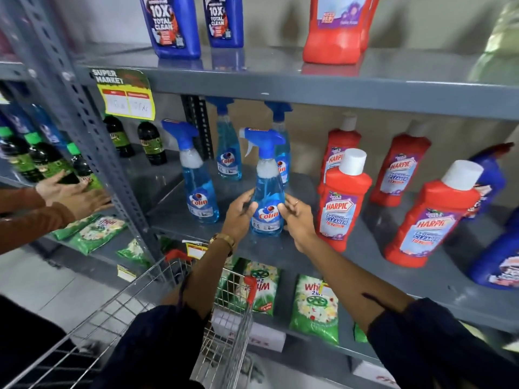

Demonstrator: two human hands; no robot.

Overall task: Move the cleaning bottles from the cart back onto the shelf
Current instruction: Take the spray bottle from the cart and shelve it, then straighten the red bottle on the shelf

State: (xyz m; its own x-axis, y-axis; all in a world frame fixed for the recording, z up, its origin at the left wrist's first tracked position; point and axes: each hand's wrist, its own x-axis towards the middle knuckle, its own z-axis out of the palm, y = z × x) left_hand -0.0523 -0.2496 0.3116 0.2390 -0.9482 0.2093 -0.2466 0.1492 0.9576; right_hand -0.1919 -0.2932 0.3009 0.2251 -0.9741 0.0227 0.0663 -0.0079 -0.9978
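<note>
A blue Colin spray bottle (pixel 267 189) stands upright at the front of the grey middle shelf (pixel 351 265). My left hand (pixel 238 213) wraps its left side and my right hand (pixel 297 219) presses on its right side, both at label height. Three more Colin spray bottles stand nearby: one to the left (pixel 198 178) and two behind (pixel 229 147). The wire cart (pixel 157 310) sits below my arms, in front of the shelf; what is in it is mostly hidden.
Several red Harpic bottles (pixel 341 203) stand to the right on the same shelf. Blue and red bottles line the shelf above. Green detergent packets (pixel 314 307) lie on the lower shelf. Another person's hands (pixel 73 192) reach into the rack at left.
</note>
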